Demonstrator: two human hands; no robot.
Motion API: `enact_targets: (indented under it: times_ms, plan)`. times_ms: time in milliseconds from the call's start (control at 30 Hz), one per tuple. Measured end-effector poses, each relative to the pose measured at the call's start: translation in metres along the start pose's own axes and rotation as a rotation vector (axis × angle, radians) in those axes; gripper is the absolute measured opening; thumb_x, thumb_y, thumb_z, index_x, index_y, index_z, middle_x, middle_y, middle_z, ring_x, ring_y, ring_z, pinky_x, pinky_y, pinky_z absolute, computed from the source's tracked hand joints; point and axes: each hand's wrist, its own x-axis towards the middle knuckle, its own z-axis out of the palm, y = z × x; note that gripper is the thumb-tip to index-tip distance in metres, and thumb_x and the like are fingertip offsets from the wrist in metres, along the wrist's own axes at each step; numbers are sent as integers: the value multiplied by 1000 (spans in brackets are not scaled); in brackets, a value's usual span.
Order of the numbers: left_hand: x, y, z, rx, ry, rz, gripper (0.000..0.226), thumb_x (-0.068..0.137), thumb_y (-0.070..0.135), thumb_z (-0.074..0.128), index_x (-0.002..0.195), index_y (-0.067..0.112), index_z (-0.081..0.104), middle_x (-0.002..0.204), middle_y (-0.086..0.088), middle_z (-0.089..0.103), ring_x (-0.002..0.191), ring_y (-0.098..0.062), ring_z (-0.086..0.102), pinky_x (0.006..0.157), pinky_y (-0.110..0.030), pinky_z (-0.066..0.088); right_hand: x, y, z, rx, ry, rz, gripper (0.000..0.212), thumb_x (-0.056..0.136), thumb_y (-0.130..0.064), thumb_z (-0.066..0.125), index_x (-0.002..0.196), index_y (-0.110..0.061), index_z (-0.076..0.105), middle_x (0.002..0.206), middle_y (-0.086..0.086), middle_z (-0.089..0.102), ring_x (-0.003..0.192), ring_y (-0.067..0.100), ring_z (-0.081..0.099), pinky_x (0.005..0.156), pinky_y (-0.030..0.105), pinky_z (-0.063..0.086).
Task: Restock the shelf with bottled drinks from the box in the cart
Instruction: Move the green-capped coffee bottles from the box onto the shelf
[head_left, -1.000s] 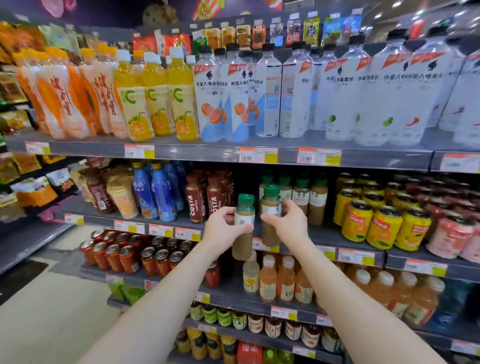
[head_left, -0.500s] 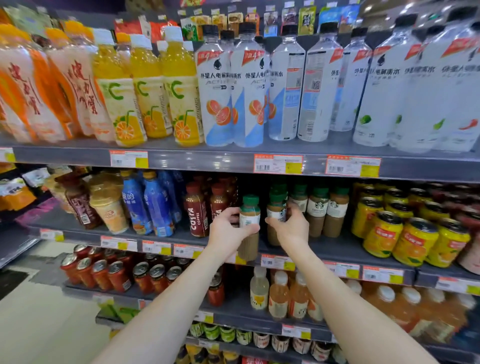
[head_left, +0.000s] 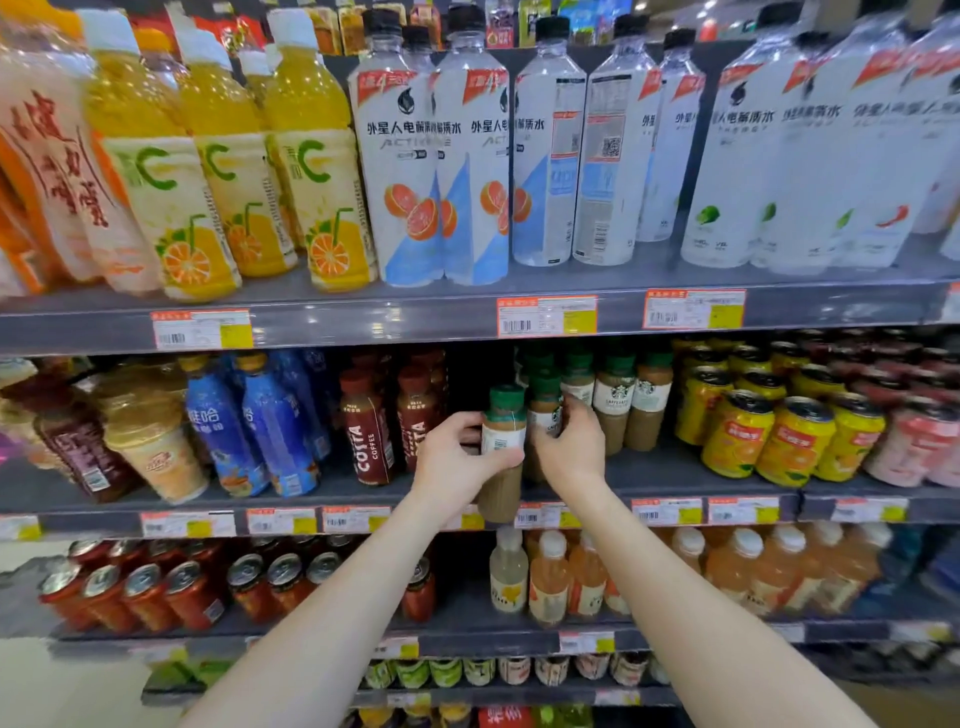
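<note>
My left hand (head_left: 457, 462) grips a green-capped coffee bottle (head_left: 503, 441) upright at the front edge of the middle shelf (head_left: 675, 486). Its lower half hangs just in front of the shelf lip. My right hand (head_left: 569, 452) holds a second green-capped coffee bottle (head_left: 544, 410) right beside it, further in on the shelf. More bottles of the same coffee (head_left: 615, 400) stand in rows to the right. The box and the cart are out of view.
Red Costa coffee bottles (head_left: 369, 431) stand left of my left hand, yellow cans (head_left: 779, 431) to the right. Tall water and orange drink bottles fill the upper shelf (head_left: 415, 312). Juice bottles (head_left: 550, 577) and red cans (head_left: 145, 587) sit on the shelf below.
Both hands have moved forward and slightly up toward the middle shelf with their bottles. The right bottle now stands among the coffee row. The view has come closer.
</note>
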Motion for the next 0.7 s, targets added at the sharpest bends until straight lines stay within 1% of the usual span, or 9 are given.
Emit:
enact_targets:
  times_ms: [67, 167, 233, 300, 367, 467, 600, 700]
  plan:
    - [-2, 0, 1, 6, -6, -4, 62, 68, 35, 95, 123, 25, 68, 107, 9, 72, 93, -6, 71, 82, -28, 61, 1, 1, 0, -15, 8, 8, 40, 88, -21, 73, 126, -18, 62, 119, 5, 66, 110, 22, 63, 90, 33, 51]
    - [-6, 2, 4, -1, -3, -11, 66, 68, 35, 95, 126, 23, 67, 108, 8, 73, 93, -6, 71, 80, -28, 61, 4, -1, -1, -13, -1, 27, 41, 87, -23, 75, 125, -18, 63, 116, 3, 68, 106, 20, 63, 83, 27, 46]
    - [-7, 5, 6, -9, -4, -11, 65, 69, 34, 95, 126, 23, 67, 108, 8, 72, 93, -6, 70, 77, -23, 59, 4, -2, -4, -6, -9, 28, 39, 87, -23, 75, 124, -17, 63, 114, 2, 68, 103, 20, 63, 81, 26, 44]
    - [-11, 10, 9, -22, 1, -3, 61, 70, 31, 94, 124, 23, 67, 107, 9, 72, 91, -3, 69, 71, -15, 56, 2, -4, -7, 4, -19, 26, 37, 89, -22, 73, 124, -17, 62, 113, 1, 68, 101, 18, 63, 81, 27, 44]
    - [-14, 14, 13, -43, 18, 6, 59, 71, 30, 94, 124, 24, 68, 107, 10, 72, 92, -2, 69, 70, -13, 54, 0, -5, -11, 32, -46, 48, 39, 89, -22, 73, 126, -19, 61, 112, -2, 67, 100, 16, 62, 82, 29, 46]
    - [-21, 19, 20, -82, 52, 14, 59, 71, 29, 94, 123, 25, 68, 109, 11, 72, 96, -2, 69, 76, -17, 55, 3, -7, -14, 31, -98, 62, 46, 86, -22, 77, 129, -19, 60, 120, 3, 70, 106, 21, 65, 85, 29, 49]
    - [-26, 23, 27, -101, 77, 13, 54, 70, 30, 94, 117, 32, 67, 108, 12, 72, 96, 0, 68, 77, -20, 56, 7, -11, -20, 19, -159, 74, 46, 88, -23, 76, 131, -17, 58, 124, 6, 68, 113, 26, 65, 83, 27, 45]
    - [-29, 24, 29, -99, 84, 21, 52, 69, 32, 95, 110, 40, 65, 108, 13, 72, 100, -3, 69, 84, -27, 58, 8, -4, -25, -36, -187, 137, 51, 86, -26, 78, 131, -17, 57, 126, 7, 68, 114, 28, 65, 87, 32, 51]
